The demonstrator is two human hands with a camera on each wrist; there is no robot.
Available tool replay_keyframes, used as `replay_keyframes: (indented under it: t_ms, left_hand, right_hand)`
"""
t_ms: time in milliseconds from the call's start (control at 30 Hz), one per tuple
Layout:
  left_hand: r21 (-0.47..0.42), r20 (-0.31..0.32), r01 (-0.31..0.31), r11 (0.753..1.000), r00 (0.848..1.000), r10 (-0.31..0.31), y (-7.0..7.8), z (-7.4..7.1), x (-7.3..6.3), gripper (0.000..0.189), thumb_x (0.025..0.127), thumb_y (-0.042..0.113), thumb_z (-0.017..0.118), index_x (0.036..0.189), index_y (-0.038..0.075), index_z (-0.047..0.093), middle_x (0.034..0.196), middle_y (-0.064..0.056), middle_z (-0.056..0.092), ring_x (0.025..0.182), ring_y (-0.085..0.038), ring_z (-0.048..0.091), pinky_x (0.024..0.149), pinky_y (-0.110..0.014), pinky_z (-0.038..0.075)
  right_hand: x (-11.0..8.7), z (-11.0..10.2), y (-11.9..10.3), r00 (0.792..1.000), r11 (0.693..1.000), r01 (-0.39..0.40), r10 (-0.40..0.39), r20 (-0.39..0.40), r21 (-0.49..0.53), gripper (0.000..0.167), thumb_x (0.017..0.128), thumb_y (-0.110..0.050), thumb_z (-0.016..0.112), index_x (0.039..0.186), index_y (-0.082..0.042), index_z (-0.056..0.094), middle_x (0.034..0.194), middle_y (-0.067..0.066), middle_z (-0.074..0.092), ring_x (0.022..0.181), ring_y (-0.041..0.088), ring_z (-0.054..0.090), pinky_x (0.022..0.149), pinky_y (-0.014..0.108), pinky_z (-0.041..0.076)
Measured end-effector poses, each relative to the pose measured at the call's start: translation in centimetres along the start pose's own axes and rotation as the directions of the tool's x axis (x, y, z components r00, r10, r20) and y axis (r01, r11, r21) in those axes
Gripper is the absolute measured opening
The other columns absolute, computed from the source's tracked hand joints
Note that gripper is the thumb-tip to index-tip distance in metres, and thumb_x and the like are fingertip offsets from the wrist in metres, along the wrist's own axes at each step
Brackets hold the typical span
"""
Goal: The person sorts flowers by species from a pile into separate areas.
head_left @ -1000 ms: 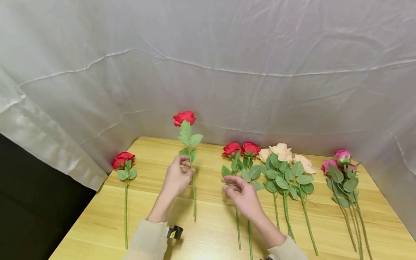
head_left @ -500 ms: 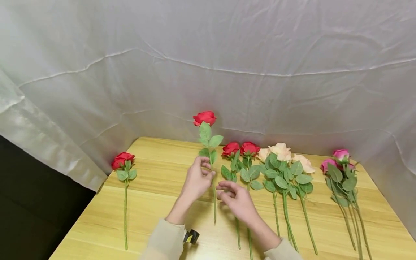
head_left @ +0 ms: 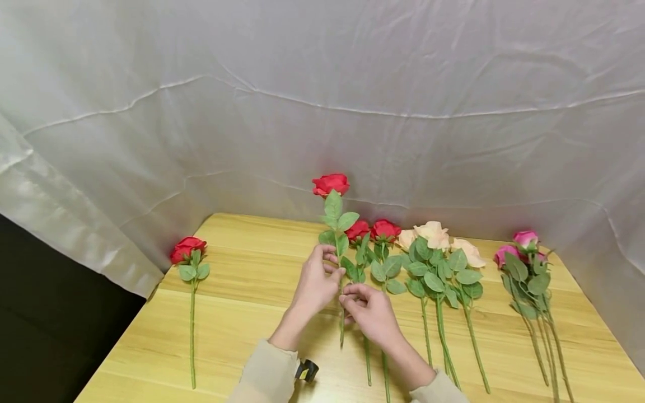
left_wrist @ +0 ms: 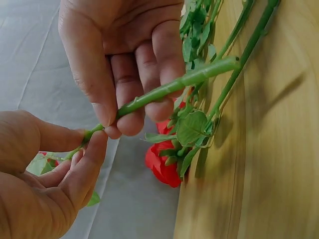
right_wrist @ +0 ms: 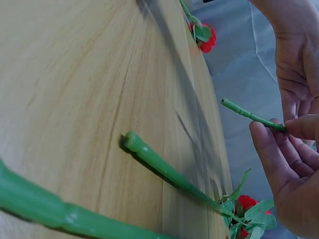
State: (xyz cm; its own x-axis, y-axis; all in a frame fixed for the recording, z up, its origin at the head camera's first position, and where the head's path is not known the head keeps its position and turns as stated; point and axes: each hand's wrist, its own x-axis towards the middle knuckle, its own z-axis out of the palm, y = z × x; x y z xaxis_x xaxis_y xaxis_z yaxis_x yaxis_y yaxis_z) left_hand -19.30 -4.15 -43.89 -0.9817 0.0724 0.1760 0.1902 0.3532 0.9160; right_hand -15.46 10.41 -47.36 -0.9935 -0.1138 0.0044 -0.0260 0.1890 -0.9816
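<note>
A long-stemmed red rose (head_left: 331,184) stands nearly upright above the table in the head view, its leaves just below the bloom. Thumb and fingers of my left hand (head_left: 314,284) pinch its stem below the leaves. Lower down, my right hand (head_left: 374,318) pinches the same stem between thumb and fingers. The left wrist view shows the two hands close together on the green stem (left_wrist: 174,85), whose cut end sticks out past the right hand. Two more red roses (head_left: 386,230) lie just right of the held one, their stems partly behind my right hand.
A single red rose (head_left: 187,250) lies at the left of the wooden table (head_left: 247,330). Several peach roses (head_left: 433,235) lie right of the hands, and a bunch of pink roses (head_left: 526,239) farther right. Grey cloth (head_left: 322,112) hangs behind the table.
My left hand has carried the red rose rightward, towards the two lying red roses. My right hand, earlier apart from the stem, has moved slightly left and now pinches it.
</note>
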Motion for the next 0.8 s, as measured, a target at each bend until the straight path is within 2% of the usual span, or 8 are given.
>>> replay_keyframes:
  t_ms: [200, 333, 433, 533, 667, 733, 800]
  left_hand:
    - [-0.013, 0.013, -0.009, 1.0, 1.0, 0.009, -0.1, -0.1, -0.2, 0.05, 0.093, 0.0, 0.073, 0.138, 0.001, 0.054, 0.116, -0.01, 0.063, 0.097, -0.022, 0.067, 0.074, -0.03, 0.059]
    - [-0.019, -0.007, -0.074, 0.997, 0.997, 0.074, -0.3, -0.4, -0.4, 0.057, 0.093, 0.003, 0.074, 0.145, 0.003, 0.05, 0.12, -0.009, 0.062, 0.096, -0.021, 0.067, 0.073, -0.029, 0.059]
    - [-0.018, -0.051, -0.137, 0.99, 0.989, 0.136, -0.6, -1.0, -0.4, 0.06, 0.094, 0.007, 0.074, 0.147, 0.003, 0.047, 0.123, -0.011, 0.061, 0.095, -0.021, 0.067, 0.072, -0.028, 0.058]
    - [-0.006, -0.101, -0.181, 0.983, 0.978, 0.18, -0.9, -2.0, -0.2, 0.057, 0.095, 0.007, 0.073, 0.146, 0.003, 0.048, 0.123, -0.011, 0.061, 0.093, -0.021, 0.067, 0.067, -0.028, 0.058]
    - [0.044, -0.153, -0.203, 0.978, 0.966, 0.207, -1.6, -4.0, 0.1, 0.054, 0.096, 0.007, 0.07, 0.146, 0.005, 0.049, 0.121, -0.008, 0.061, 0.091, -0.019, 0.065, 0.062, -0.027, 0.057]
    - [0.101, -0.176, -0.208, 0.973, 0.959, 0.223, -2.3, -5.2, 0.2, 0.052, 0.097, 0.007, 0.069, 0.145, 0.006, 0.05, 0.12, -0.006, 0.061, 0.091, -0.019, 0.065, 0.062, -0.027, 0.057]
    - [0.195, -0.2, -0.225, 0.955, 0.944, 0.264, -3.1, -6.6, 0.3, 0.052, 0.097, 0.007, 0.069, 0.145, 0.005, 0.05, 0.119, -0.007, 0.062, 0.089, -0.019, 0.066, 0.062, -0.028, 0.055]
  right_hand:
    - [-0.4, -0.2, -0.2, 1.0, 1.0, 0.025, -0.025, 0.005, 0.002, 0.022, 0.096, -0.001, 0.069, 0.114, 0.012, 0.068, 0.093, 0.019, 0.072, 0.069, 0.026, 0.071, 0.065, 0.041, 0.063]
    - [-0.6, -0.4, -0.4, 1.0, 1.0, 0.028, -0.028, -0.002, 0.007, 0.021, 0.096, 0.0, 0.069, 0.115, 0.01, 0.068, 0.095, 0.021, 0.072, 0.072, 0.025, 0.071, 0.065, 0.037, 0.063]
    - [-0.8, -0.5, -0.4, 0.999, 1.0, 0.022, -0.021, -0.031, 0.008, 0.02, 0.096, 0.001, 0.069, 0.114, 0.009, 0.069, 0.094, 0.017, 0.072, 0.074, 0.025, 0.072, 0.066, 0.035, 0.063]
    - [-0.9, -0.8, -0.4, 0.998, 1.0, 0.012, -0.011, -0.069, 0.015, 0.02, 0.095, 0.003, 0.069, 0.115, 0.009, 0.069, 0.093, 0.014, 0.073, 0.076, 0.025, 0.073, 0.067, 0.034, 0.063]
    - [-1.2, -1.3, -0.4, 0.995, 0.999, 0.006, -0.002, -0.102, 0.039, 0.021, 0.095, 0.005, 0.068, 0.116, 0.009, 0.069, 0.095, 0.016, 0.074, 0.078, 0.026, 0.073, 0.068, 0.032, 0.063]
    - [-1.3, -1.5, -0.4, 0.994, 0.999, 0.003, 0.003, -0.106, 0.05, 0.022, 0.096, 0.006, 0.068, 0.117, 0.009, 0.068, 0.097, 0.018, 0.074, 0.079, 0.026, 0.073, 0.068, 0.032, 0.063]
    - [-1.4, -1.7, -0.4, 0.995, 0.999, -0.007, 0.012, -0.102, 0.048, 0.022, 0.096, 0.006, 0.067, 0.118, 0.009, 0.068, 0.097, 0.019, 0.073, 0.079, 0.026, 0.073, 0.068, 0.032, 0.063]
